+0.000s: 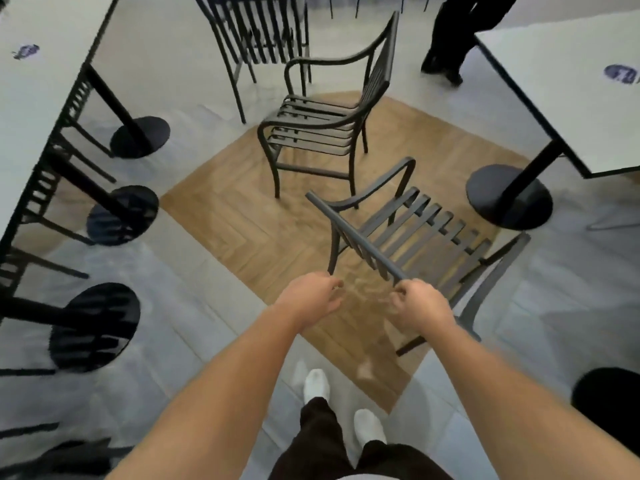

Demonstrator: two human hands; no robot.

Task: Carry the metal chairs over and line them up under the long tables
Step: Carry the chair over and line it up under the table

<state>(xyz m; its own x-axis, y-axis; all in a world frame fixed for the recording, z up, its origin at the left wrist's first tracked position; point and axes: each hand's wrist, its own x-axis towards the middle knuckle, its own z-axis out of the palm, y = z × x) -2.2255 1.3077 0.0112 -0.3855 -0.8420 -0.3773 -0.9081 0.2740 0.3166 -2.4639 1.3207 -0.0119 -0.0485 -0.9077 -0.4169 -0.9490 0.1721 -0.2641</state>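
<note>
The right hand (417, 304) grips the top rail of the near metal chair (415, 233) at frame centre; the left hand (313, 296) hangs curled beside it, holding nothing. A second armchair (322, 129) stands just beyond, between long tables (38, 98) left and right.

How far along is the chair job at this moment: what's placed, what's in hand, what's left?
Done: several chairs already sit in a row under the left table. In hand: the right hand is at the top rail of the near chair; the left hand is curled beside it, apparently off the rail. Left: a second loose chair, a stack behind it, and the right table, with none under the part shown.
</note>
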